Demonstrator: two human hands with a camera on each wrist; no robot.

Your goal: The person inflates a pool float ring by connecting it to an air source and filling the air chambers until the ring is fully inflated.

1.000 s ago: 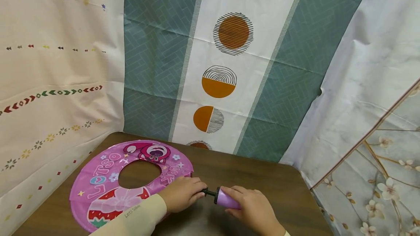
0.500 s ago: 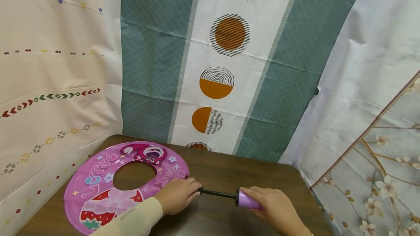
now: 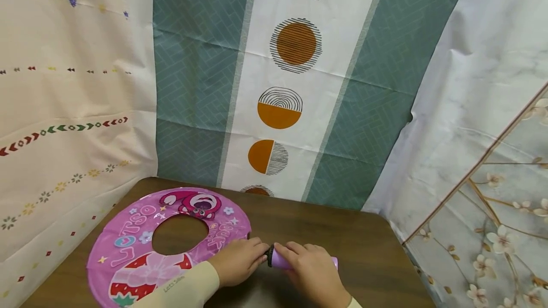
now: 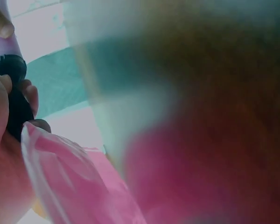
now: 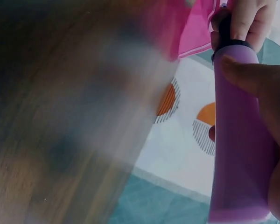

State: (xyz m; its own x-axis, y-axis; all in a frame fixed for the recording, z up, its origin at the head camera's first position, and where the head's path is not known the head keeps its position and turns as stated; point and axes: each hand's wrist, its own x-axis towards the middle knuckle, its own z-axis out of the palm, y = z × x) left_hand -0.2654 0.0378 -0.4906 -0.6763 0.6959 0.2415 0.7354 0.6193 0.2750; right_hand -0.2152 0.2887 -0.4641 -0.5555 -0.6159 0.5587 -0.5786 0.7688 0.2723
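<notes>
A pink inflatable swim ring (image 3: 100, 251) with a cartoon bear and strawberry print lies at the left of the table. My left hand (image 3: 239, 261) is at its right edge, fingers curled around the black end (image 4: 19, 109) of a hand pump. Pink vinyl (image 4: 70, 172) comes right up to those fingers in the left wrist view; the join there is hidden. My right hand (image 3: 316, 274) grips the pump's purple barrel (image 5: 240, 144), thumb along one side. Barrel and black end are close together, with the rod out of sight.
The brown wooden table (image 3: 364, 251) extends to the right and behind the hands. A patterned curtain (image 3: 188, 84) hangs at the back, with a cream cloth (image 3: 77, 99) on the left and a floral cloth (image 3: 492, 194) on the right.
My right hand first drew the barrel away to the right, baring a long black rod, then pushed it back left against the left hand. The left hand has stayed near the ring's edge.
</notes>
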